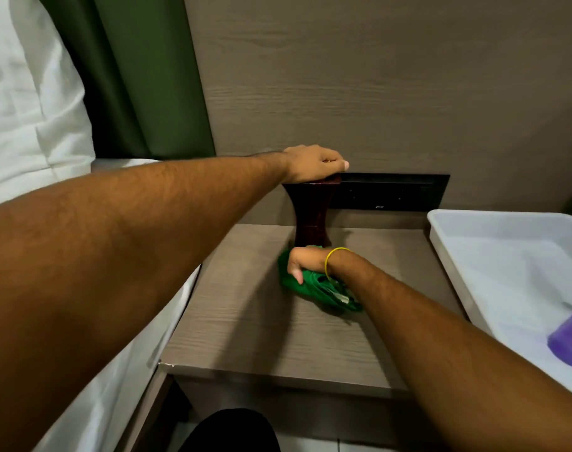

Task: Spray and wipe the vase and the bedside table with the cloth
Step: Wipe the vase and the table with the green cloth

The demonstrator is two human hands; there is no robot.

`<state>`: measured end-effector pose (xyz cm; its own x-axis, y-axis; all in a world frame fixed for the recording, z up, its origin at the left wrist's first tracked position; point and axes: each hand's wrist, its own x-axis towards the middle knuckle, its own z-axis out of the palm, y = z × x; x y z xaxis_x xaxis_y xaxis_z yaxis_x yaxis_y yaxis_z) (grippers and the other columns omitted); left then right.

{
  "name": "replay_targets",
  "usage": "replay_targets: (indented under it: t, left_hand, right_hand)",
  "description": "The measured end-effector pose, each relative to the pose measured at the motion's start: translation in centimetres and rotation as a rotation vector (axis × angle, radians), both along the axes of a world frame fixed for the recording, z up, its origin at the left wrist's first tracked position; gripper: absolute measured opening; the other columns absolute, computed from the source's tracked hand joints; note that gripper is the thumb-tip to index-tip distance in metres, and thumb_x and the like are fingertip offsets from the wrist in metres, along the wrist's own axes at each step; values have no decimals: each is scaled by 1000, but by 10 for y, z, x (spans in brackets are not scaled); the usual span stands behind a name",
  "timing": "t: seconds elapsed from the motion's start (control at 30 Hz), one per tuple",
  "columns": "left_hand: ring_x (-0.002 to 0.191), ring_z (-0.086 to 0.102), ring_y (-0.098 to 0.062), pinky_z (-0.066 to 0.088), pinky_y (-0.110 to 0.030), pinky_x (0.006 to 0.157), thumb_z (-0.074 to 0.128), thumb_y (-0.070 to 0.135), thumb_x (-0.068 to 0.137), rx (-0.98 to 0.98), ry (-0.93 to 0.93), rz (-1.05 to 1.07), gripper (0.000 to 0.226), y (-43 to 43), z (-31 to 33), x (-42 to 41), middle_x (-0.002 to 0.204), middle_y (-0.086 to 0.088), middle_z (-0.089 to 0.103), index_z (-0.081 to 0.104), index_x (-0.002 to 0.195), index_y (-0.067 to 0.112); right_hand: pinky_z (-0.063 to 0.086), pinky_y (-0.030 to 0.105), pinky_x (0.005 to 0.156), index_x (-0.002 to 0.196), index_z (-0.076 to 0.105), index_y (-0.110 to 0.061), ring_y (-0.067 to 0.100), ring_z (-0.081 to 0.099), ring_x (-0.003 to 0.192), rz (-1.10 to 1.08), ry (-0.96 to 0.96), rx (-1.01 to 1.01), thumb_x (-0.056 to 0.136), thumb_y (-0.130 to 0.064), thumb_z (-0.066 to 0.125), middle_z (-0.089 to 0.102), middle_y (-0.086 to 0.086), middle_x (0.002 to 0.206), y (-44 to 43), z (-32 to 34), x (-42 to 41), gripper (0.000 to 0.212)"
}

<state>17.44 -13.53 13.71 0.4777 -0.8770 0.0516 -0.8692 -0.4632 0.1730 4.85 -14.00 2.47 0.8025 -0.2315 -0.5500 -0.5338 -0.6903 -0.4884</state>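
**Wiping at the vase's foot**

At the centre of the frame, the left hand lies cupped over the rim of the dark red-brown waisted wooden vase, steadying it upright. Just below, the right hand clutches the bunched green cloth against the vase's base on the grey wood-grain bedside table. Wiping appears underway; most of the tabletop likely remains. A purple spray bottle lies in the white plastic tray at lower right.

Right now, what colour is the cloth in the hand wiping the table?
Green. The cloth shows clearly in the head view, bunched under the right hand.
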Motion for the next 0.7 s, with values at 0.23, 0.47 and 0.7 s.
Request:
replay_targets:
  t: [0.23,0.47,0.7]
  left_hand:
    - [127,61,-27,43,-40,107,37,76,97,-4,4,-19,56,-3,-4,7,140,4,68,64,134,44]
    - [126,60,-27,44,-44,112,33,82,87,-9,45,-26,68,-2,-3,8,139,4,67,64,134,45]
    - [121,61,-25,44,-41,107,37,78,95,-15,66,-18,57,-1,-3,8,135,6,69,65,132,45]
  right_hand:
    - [54,22,43,60,65,9,15,66,41,-440,-378,805,63,8,56,65,7,48,-45,-9,-54,9]
    - [62,34,54,64,68,11,34,72,55,-816,-669,1126,23,-9,72,70,22,62,-85,8,-126,46]
    - [54,35,70,66,61,-8,37,63,72,-1118,-1036,745,67,-11,47,64,15,73,-132,61,-173,14]
